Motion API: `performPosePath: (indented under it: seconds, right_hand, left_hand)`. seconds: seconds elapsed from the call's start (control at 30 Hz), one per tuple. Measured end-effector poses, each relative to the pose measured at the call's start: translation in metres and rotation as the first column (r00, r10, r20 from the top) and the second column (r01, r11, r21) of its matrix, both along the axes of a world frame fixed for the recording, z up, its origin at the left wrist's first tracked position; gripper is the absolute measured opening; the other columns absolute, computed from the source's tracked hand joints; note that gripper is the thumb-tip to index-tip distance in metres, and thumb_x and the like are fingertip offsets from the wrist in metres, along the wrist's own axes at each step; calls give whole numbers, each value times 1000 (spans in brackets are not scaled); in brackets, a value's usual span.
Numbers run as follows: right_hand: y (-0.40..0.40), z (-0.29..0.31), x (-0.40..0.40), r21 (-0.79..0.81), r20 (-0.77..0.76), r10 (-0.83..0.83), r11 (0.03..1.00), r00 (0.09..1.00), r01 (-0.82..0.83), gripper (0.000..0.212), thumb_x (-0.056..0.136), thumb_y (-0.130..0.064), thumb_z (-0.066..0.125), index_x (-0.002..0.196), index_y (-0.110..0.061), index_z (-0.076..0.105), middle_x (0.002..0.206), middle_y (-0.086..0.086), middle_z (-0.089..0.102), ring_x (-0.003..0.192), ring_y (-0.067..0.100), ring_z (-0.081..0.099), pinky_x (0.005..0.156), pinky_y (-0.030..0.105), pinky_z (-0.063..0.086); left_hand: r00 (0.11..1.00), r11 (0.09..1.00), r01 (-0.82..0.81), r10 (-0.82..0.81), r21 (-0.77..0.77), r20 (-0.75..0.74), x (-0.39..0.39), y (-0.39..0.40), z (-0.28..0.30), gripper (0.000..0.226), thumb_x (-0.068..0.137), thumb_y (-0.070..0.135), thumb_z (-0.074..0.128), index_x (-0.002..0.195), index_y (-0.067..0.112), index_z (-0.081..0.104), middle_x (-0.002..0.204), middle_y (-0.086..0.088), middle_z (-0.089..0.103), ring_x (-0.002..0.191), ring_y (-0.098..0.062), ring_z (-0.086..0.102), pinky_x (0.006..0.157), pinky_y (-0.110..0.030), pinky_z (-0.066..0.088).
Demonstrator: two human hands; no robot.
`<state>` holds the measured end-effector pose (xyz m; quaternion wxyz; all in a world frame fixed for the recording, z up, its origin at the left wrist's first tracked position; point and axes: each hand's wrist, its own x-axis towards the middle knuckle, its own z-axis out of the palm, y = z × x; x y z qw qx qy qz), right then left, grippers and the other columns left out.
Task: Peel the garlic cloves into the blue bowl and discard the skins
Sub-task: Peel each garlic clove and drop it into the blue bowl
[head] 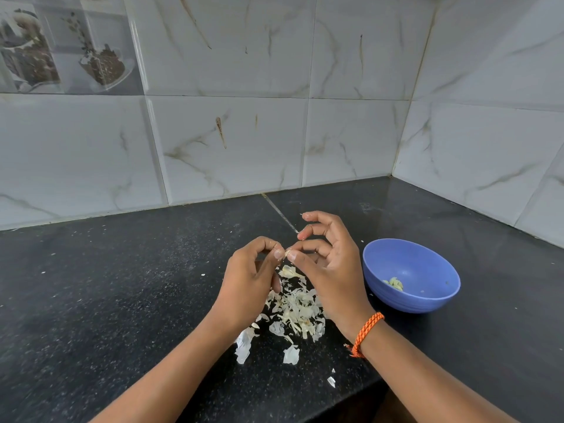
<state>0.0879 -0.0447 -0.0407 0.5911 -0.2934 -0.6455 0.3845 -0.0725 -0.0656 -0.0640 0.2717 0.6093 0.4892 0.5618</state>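
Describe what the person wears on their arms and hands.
Both forearms are bare, with no sleeves in view. The left hand wears nothing visible: no ring, watch or glove. The right hand is also ungloved; its wrist carries a thin orange braided cord bracelet with a knotted, frayed end.

A periwinkle-blue bowl [427, 297] holds pale yellow-green garlic cloves [394, 283]. Cream papery skins [297, 312] lie on a black speckled bench [122, 285]. White wall tiles [229, 141] carry grey-brown marble veins. Orange braided wristband [364, 334].
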Motion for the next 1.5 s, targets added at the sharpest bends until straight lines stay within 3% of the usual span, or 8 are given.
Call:
performPosePath:
  seconds: [0.3,0.4,0.5,0.67,0.93,1.07,1.27,1.5]
  right_hand:
    - [-6,13,-2,-143,-215,47,987,975,-79,56,86,8,80,132,-17,59,113,22,66,97,28,77,88,32,61]
    - [-6,17,3,-110,-162,-1,994,987,-17,50,88,4,80,129,-18,61,110,18,69,96,28,78,89,35,61]
    - [-7,22,10,-33,-30,-60,998,998,59,47,90,1,79,127,-20,60,106,11,69,92,25,78,86,35,63]
    - [6,44,42,109,277,-221,974,935,197,47,87,2,79,122,-25,64,98,-1,67,83,15,75,75,25,59]
    - [36,54,106,69,606,-379,901,699,428,34,80,2,81,102,-21,71,89,1,68,67,10,66,63,10,47]
    - [40,51,117,79,635,-415,874,652,480,31,81,5,78,98,-20,72,82,0,70,73,15,67,68,22,50]
    - [42,53,112,114,641,-412,886,648,450,39,88,13,53,96,-17,76,79,0,73,74,13,73,78,32,61]
    - [37,58,96,149,622,-423,890,659,431,44,90,11,46,95,-19,77,79,-6,74,79,11,71,78,28,57]
  left_hand:
    - [980,994,110,-106,-17,168,-1,-7,7,27,110,37,57,102,13,67,61,-8,59,58,-29,46,53,-34,37]
    - [996,998,56,-54,-18,76,-2,-4,3,21,114,24,54,103,19,71,77,-5,71,57,-41,56,53,-35,40]
    - [999,999,-32,33,19,-40,-3,-4,3,37,113,5,49,103,25,79,100,7,78,58,-22,71,52,-30,49]
    - [966,984,-165,176,71,-188,-7,-6,1,39,107,8,61,106,41,82,98,22,79,56,-13,73,65,-38,61]
    - [929,969,-239,247,63,-275,-12,-4,0,30,102,19,69,101,47,80,86,27,77,69,-16,73,65,-50,62]
    - [938,969,-243,244,34,-246,-16,0,-1,31,103,15,68,98,43,81,84,22,78,71,-25,74,68,-52,62]
    - [952,984,-176,168,-8,-254,-22,4,-4,22,103,23,70,94,39,82,84,18,79,81,-13,75,80,-46,63]
    - [937,985,-169,148,-41,-316,-21,6,-5,18,103,29,71,93,38,83,82,24,77,81,-6,73,76,-37,62]
